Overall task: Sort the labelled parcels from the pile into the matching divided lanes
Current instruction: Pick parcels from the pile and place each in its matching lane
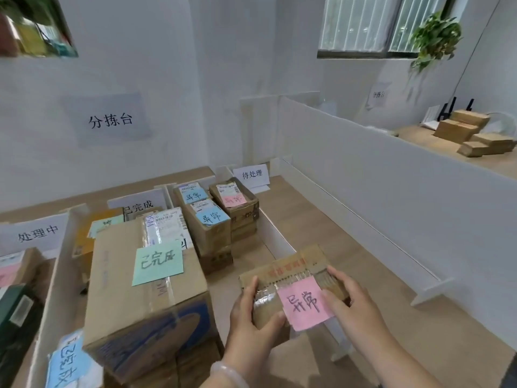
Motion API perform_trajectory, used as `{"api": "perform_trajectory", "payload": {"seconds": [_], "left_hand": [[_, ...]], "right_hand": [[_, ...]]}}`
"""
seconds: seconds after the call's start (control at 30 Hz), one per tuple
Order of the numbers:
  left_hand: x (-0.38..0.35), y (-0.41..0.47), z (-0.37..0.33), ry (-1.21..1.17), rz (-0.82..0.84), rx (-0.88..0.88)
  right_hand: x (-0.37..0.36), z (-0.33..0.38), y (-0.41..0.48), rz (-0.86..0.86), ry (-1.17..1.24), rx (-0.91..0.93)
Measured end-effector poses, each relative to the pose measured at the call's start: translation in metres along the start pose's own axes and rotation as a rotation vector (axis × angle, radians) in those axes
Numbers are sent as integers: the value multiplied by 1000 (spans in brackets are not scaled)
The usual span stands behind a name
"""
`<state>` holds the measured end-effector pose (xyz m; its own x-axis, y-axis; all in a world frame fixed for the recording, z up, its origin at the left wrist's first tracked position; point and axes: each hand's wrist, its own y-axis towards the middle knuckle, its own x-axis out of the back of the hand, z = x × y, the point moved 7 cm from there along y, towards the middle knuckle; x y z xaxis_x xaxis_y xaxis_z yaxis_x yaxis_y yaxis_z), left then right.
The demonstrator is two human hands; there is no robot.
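I hold a small cardboard parcel (288,275) with a pink note reading 异常 (305,302) in both hands, low and right of centre. My left hand (251,326) grips its left end, thumb on top. My right hand (349,301) grips its right side, thumb on the note. The parcel hovers over a white lane divider (277,236). To the left of the divider stand stacked parcels with blue 异常 notes (212,217) and one with a pink note (233,200).
A big box with a green 已完成 note (158,263) fills the lane left of those stacks. Further left is the 处理中 lane sign (37,233). A 待处理 sign (251,174) stands at the back of the bare right lane (335,247). A tall white partition (391,191) borders the right.
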<state>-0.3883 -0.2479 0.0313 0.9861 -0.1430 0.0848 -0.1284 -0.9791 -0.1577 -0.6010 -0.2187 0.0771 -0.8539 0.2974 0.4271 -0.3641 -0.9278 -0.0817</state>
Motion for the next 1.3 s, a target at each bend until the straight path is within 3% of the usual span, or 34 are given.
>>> {"api": "perform_trajectory", "payload": {"seconds": [0.3, 0.5, 0.63, 0.77, 1.0, 1.2, 1.3], "left_hand": [[7, 41, 14, 56, -183, 54], [11, 52, 23, 33, -416, 152], [15, 64, 40, -60, -539, 178], [12, 70, 66, -273, -631, 320], [-3, 86, 96, -404, -870, 404], [-22, 129, 164, -363, -895, 557], [-36, 145, 160, -328, -883, 551]], "right_hand": [[-34, -11, 84, 178, 32, 5], [-58, -6, 143, 351, 91, -40], [-75, 1, 174, 468, 78, -32], [-97, 1, 195, 558, 152, -36], [-95, -18, 217, 564, 107, 47], [-82, -31, 222, 559, -8, 144], [-75, -40, 225, 567, -32, 170]]}}
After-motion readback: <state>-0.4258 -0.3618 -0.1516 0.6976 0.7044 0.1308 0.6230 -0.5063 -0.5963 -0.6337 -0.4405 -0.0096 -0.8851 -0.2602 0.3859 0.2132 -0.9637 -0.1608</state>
